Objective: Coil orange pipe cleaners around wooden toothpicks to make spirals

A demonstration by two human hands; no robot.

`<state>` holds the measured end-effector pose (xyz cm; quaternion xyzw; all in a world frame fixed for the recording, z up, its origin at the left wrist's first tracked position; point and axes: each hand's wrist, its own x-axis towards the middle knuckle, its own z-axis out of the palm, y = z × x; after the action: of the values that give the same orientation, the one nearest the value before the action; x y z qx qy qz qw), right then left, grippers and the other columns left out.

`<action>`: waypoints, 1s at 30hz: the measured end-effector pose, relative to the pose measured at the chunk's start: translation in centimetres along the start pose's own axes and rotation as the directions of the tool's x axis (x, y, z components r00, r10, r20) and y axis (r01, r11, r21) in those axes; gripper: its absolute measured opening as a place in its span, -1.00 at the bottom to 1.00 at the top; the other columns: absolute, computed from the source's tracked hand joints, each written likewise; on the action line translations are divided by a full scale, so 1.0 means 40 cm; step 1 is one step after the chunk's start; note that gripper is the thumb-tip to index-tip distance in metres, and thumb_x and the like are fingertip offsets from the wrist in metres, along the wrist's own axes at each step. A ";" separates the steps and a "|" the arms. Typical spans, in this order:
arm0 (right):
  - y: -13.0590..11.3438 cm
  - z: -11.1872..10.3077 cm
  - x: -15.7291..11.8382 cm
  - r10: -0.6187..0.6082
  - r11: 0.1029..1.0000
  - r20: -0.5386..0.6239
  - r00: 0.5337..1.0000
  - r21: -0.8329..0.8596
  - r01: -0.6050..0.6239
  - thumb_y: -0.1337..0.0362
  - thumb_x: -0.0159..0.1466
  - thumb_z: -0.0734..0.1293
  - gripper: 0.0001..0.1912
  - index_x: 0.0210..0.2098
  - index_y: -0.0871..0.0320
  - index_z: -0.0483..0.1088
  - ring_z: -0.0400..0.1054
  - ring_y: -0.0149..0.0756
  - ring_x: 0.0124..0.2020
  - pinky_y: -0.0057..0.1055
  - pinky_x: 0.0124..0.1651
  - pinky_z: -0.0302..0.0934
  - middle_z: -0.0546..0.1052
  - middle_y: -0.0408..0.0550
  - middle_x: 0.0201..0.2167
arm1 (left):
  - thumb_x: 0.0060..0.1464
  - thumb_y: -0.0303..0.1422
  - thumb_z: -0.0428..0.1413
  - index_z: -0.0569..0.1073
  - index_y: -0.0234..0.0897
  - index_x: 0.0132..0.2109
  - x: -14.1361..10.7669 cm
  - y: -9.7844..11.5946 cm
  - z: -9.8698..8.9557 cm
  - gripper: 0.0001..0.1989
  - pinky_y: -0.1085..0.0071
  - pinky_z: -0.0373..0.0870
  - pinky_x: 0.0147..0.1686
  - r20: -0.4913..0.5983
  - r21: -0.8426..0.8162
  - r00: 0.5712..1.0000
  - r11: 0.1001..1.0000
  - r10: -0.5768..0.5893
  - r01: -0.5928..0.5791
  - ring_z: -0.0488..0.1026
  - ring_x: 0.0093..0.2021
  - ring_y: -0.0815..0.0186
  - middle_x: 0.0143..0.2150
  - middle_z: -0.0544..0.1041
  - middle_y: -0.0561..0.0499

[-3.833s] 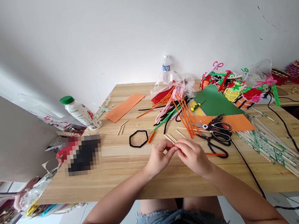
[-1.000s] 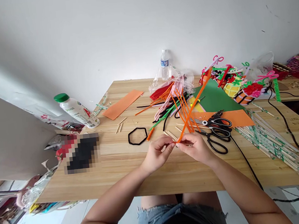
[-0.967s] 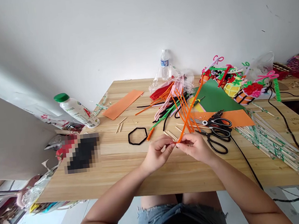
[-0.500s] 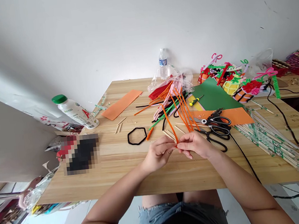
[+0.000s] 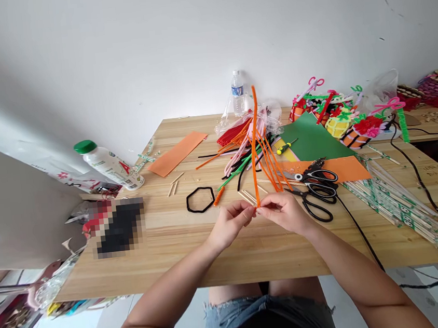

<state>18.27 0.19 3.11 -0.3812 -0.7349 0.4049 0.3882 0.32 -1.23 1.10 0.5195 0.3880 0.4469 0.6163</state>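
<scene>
An orange pipe cleaner (image 5: 255, 144) rises almost straight up from between my two hands. My left hand (image 5: 231, 222) pinches at its low end, and my right hand (image 5: 282, 212) pinches the same spot, fingertips nearly touching. What lies under the fingertips is hidden. Just beyond my left hand are a short coiled orange piece (image 5: 219, 196) and a black pipe cleaner hexagon (image 5: 200, 199). Several more orange pipe cleaners (image 5: 272, 166) lie behind my hands, with small wooden sticks (image 5: 247, 197) in front of them.
Black scissors (image 5: 317, 203) lie right of my right hand, near a yellow screwdriver (image 5: 284, 147) on green card (image 5: 313, 136). Wrapped sticks (image 5: 400, 213) and a black cable (image 5: 420, 179) lie at right. A white bottle (image 5: 113, 167) stands left; a clear water bottle (image 5: 237, 91) stands behind.
The orange pipe cleaner has swung from leaning left to nearly upright, reaching higher. Both hands stay together at its low end, with the fingers slightly shifted.
</scene>
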 end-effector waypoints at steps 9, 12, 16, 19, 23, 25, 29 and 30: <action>-0.004 0.005 0.005 0.287 0.938 0.073 0.955 0.181 -0.296 0.19 0.11 0.40 -0.81 -0.48 0.21 0.44 0.21 -0.50 -0.64 -0.51 -0.59 0.09 0.48 -0.13 -0.57 | 0.19 -0.39 0.07 0.47 -0.35 -0.34 0.001 -0.012 -0.009 -0.84 0.42 0.37 -0.35 0.098 0.451 0.862 0.750 0.498 -0.484 0.42 -0.34 0.34 -0.35 0.48 -0.08; -0.004 0.005 0.009 0.407 0.828 0.161 0.899 0.350 -0.437 0.17 0.05 0.42 -0.77 -0.51 0.21 0.39 0.14 -0.54 -0.74 -0.53 -0.69 0.00 0.47 -0.16 -0.62 | 0.17 -0.50 0.06 0.48 -0.34 -0.27 0.001 -0.018 -0.010 -0.89 0.41 0.41 -0.32 0.191 0.513 0.763 0.600 0.617 -0.614 0.44 -0.31 0.33 -0.32 0.49 -0.10; -0.001 0.010 0.010 0.463 0.656 0.262 0.847 0.541 -0.526 0.24 -0.03 0.44 -0.80 -0.55 0.23 0.37 0.14 -0.56 -0.73 -0.56 -0.71 0.01 0.46 -0.16 -0.61 | 0.14 -0.58 0.06 0.46 -0.33 -0.15 0.004 -0.018 -0.015 -0.84 0.37 0.45 -0.27 0.273 0.521 0.654 0.463 0.706 -0.717 0.44 -0.26 0.31 -0.28 0.48 -0.10; -0.001 0.013 0.009 0.474 0.600 0.290 0.831 0.584 -0.546 0.23 -0.02 0.43 -0.79 -0.54 0.23 0.37 0.13 -0.57 -0.73 -0.57 -0.71 -0.02 0.42 -0.18 -0.63 | 0.14 -0.60 0.06 0.45 -0.31 -0.12 0.006 -0.017 -0.019 -0.80 0.35 0.46 -0.25 0.308 0.512 0.626 0.430 0.716 -0.744 0.45 -0.23 0.30 -0.26 0.49 -0.10; -0.002 0.005 0.007 0.459 0.639 0.296 0.838 0.545 -0.543 0.19 0.03 0.43 -0.77 -0.52 0.24 0.39 0.08 -0.59 -0.73 -0.58 -0.70 -0.08 0.40 -0.19 -0.65 | 0.14 -0.60 0.06 0.45 -0.30 -0.09 0.003 -0.022 -0.018 -0.78 0.32 0.47 -0.23 0.325 0.508 0.617 0.418 0.717 -0.753 0.45 -0.21 0.29 -0.24 0.50 -0.11; -0.004 -0.001 0.007 0.455 0.647 0.334 0.826 0.513 -0.564 0.17 0.03 0.44 -0.75 -0.53 0.24 0.39 0.05 -0.61 -0.73 -0.57 -0.69 -0.14 0.39 -0.18 -0.65 | 0.14 -0.59 0.06 0.46 -0.30 -0.08 0.000 -0.024 -0.015 -0.77 0.32 0.46 -0.23 0.320 0.506 0.616 0.420 0.720 -0.753 0.45 -0.22 0.29 -0.24 0.50 -0.11; -0.010 -0.008 0.009 0.461 0.684 0.303 0.834 0.478 -0.551 0.13 0.01 0.45 -0.70 -0.53 0.24 0.37 0.02 -0.62 -0.71 -0.56 -0.66 -0.18 0.38 -0.19 -0.64 | 0.16 -0.52 0.07 0.49 -0.30 -0.14 -0.002 -0.021 -0.009 -0.85 0.36 0.45 -0.26 0.244 0.454 0.695 0.554 0.676 -0.698 0.46 -0.24 0.30 -0.26 0.51 -0.11; -0.012 -0.008 0.009 0.456 0.707 0.269 0.848 0.469 -0.529 0.12 0.01 0.45 -0.70 -0.53 0.23 0.36 0.01 -0.62 -0.70 -0.56 -0.65 -0.18 0.38 -0.19 -0.64 | 0.17 -0.48 0.08 0.49 -0.30 -0.16 -0.003 -0.020 -0.008 -0.88 0.36 0.44 -0.26 0.202 0.420 0.746 0.632 0.635 -0.652 0.46 -0.24 0.30 -0.25 0.51 -0.12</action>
<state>18.27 0.41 3.74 -0.4144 -0.4903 0.7035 0.3049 0.08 -1.28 0.28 0.7626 0.2618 0.5213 0.2797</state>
